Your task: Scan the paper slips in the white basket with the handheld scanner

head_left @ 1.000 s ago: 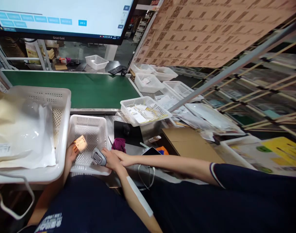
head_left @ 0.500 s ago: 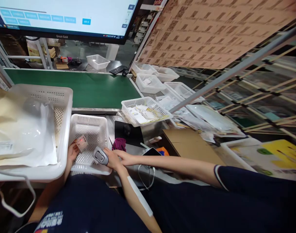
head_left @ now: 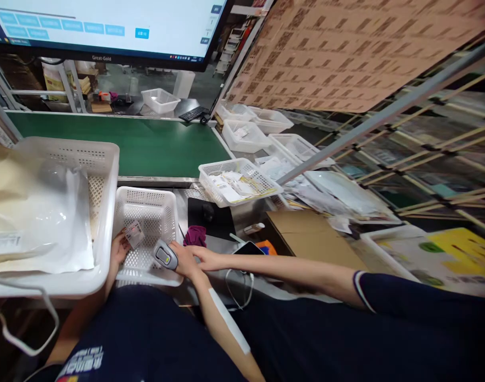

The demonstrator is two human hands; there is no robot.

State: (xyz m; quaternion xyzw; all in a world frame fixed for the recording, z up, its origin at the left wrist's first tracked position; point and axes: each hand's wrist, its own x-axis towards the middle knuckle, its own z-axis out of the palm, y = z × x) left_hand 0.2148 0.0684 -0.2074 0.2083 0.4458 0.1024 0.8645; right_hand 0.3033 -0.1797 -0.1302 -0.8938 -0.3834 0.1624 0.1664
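My left hand [head_left: 118, 249] is closed on the edge of a small labelled packet [head_left: 134, 234], held over the left side of a white perforated basket [head_left: 146, 197]. A grey handheld barcode scanner [head_left: 165, 255] is in the grip of my right hand [head_left: 182, 260], above the basket's right side, its head turned towards the packet. A yellow-green light shows on the scanner. Another person's hand [head_left: 205, 259] reaches in from the right and touches or nearly touches the back of my right hand.
At left a larger white basket [head_left: 113, 212] holds a plastic-wrapped parcel [head_left: 35, 212]. A monitor [head_left: 107, 32] hangs above the green conveyor belt [head_left: 147, 140]. A purple cloth [head_left: 195, 236], a tilted basket of papers [head_left: 210, 168] and a cardboard box [head_left: 314, 239] are to the right.
The red scanning light on the packet has gone out, and a yellow-green light now shows on the scanner. Both hands and the other person's arm have hardly moved.
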